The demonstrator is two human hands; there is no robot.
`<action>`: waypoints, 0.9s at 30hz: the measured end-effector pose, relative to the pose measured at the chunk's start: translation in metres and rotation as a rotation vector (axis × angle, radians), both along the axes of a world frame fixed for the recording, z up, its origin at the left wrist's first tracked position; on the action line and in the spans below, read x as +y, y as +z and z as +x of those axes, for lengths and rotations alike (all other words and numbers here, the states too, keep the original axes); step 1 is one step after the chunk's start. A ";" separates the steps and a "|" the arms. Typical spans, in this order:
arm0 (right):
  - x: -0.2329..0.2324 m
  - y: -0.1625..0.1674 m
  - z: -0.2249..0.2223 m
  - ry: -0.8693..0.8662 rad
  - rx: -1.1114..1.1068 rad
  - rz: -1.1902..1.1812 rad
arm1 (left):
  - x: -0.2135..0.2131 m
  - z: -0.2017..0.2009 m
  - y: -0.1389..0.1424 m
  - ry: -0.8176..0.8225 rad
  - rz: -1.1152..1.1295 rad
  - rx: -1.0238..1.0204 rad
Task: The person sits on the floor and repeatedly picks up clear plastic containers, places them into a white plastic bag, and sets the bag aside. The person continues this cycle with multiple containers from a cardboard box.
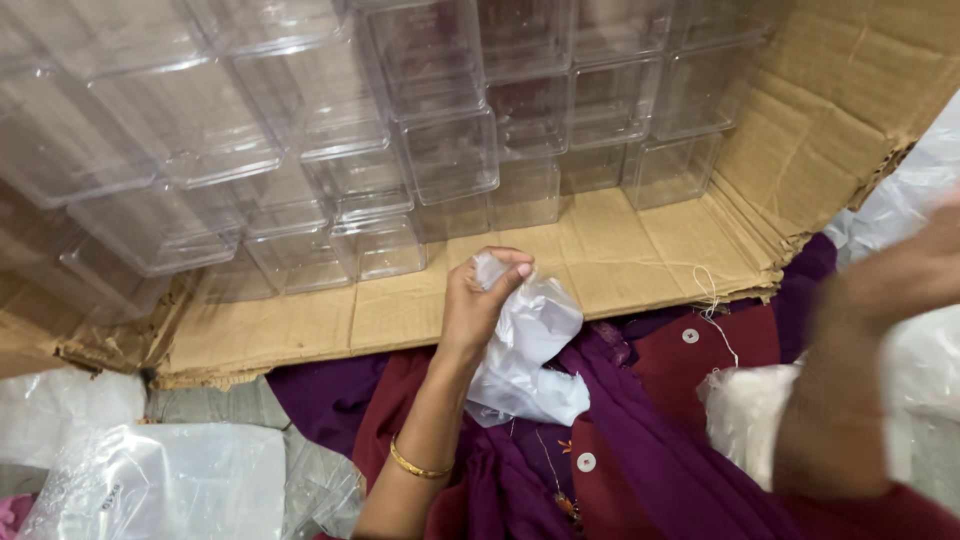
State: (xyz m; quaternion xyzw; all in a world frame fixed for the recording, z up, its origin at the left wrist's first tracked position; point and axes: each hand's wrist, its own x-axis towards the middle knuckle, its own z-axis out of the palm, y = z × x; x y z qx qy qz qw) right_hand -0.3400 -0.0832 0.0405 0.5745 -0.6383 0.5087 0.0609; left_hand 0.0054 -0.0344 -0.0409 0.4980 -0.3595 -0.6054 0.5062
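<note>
The left hand (478,300) has its fingers pinched tight on the top of a crumpled white plastic bag (527,355), so the rest of it hangs down below the grip over the purple and maroon cloth (640,430) in the lap. Just above the grip sits a flattened cardboard box (600,250) stacked with clear plastic containers (440,150), close enough to reach. The right hand (900,280) is way off to the side, blurry, near another white bag (745,405); can't tell if it's closed or not.
</note>
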 end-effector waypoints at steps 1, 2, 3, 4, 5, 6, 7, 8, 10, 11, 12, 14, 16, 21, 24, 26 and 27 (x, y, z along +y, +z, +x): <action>0.013 -0.001 0.033 0.200 -0.062 -0.015 | -0.001 -0.003 -0.001 -0.001 0.020 0.018; 0.024 -0.007 0.067 0.448 -0.154 0.047 | -0.001 -0.006 -0.002 0.000 0.033 0.013; 0.028 -0.017 0.103 0.755 -0.328 0.281 | -0.002 -0.009 -0.004 -0.001 0.045 0.008; 0.023 -0.027 0.129 0.974 -0.490 0.475 | -0.002 -0.010 -0.005 0.001 0.057 0.003; 0.026 -0.036 0.151 0.943 -0.903 0.855 | -0.001 -0.011 -0.007 0.005 0.032 -0.019; 0.025 -0.045 0.166 0.957 -0.952 0.863 | -0.001 -0.011 -0.008 0.012 0.002 -0.042; 0.025 -0.052 0.172 0.974 -0.997 0.872 | 0.000 -0.010 -0.010 0.023 -0.029 -0.063; 0.023 -0.059 0.174 0.983 -0.979 0.875 | 0.001 -0.009 -0.011 0.018 -0.009 -0.030; 0.022 -0.070 0.168 0.997 -0.939 0.883 | 0.003 -0.007 -0.012 0.008 0.031 0.040; 0.020 -0.075 0.164 0.954 -1.106 0.923 | 0.004 -0.006 -0.012 -0.052 0.039 0.084; 0.021 -0.078 0.160 0.903 -1.273 0.959 | 0.005 -0.006 -0.012 -0.112 0.049 0.128; 0.022 -0.082 0.155 0.889 -1.427 1.029 | 0.005 -0.005 -0.012 -0.178 0.054 0.243; 0.023 -0.086 0.149 0.985 -1.399 1.103 | 0.005 0.000 -0.013 -0.187 0.046 0.380; 0.001 -0.068 0.130 1.235 -1.811 0.811 | -0.009 0.035 -0.022 -0.058 0.245 0.670; -0.031 -0.049 0.138 1.147 -1.886 0.659 | -0.026 0.043 -0.025 -0.165 0.119 0.099; -0.054 -0.044 0.159 0.781 -0.918 0.734 | -0.040 0.038 -0.024 -0.132 0.043 -0.369; -0.058 -0.042 0.168 0.718 -0.564 0.640 | -0.048 0.031 -0.021 -0.053 0.008 -0.541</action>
